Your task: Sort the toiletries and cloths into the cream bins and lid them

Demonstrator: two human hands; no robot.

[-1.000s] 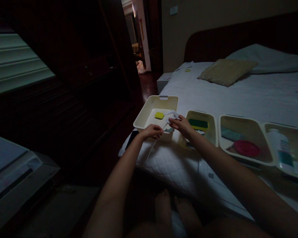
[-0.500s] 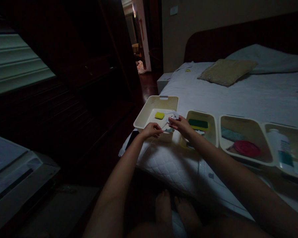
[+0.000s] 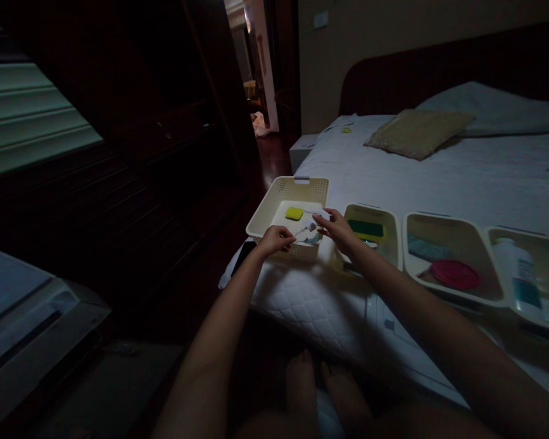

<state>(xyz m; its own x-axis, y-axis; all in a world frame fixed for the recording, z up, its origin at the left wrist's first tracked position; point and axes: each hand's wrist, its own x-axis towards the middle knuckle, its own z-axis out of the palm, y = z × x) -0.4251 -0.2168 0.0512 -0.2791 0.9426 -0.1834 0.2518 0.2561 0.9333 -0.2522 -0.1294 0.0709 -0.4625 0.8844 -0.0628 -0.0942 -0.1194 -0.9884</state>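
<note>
My left hand is at the near edge of a cream perforated basket, its thumb and fingers pinched on one end of a thin white cable. My right hand is closed on the bundled white part of the same cable, over the basket's near right side. The strand runs between both hands; its exact shape is blurred in the dim light. Inside the basket lies a yellow sponge. A small greyish item shows below the cable, too unclear to name.
To the right stand a bin with a green-and-yellow sponge, a bin with a pink round item, and a bin with a white bottle. All rest on the bed. A pillow lies farther back.
The loose cable end that hung below my left hand is no longer seen there. My left hand has shifted slightly left, and the strand between the hands shows more stretched.
</note>
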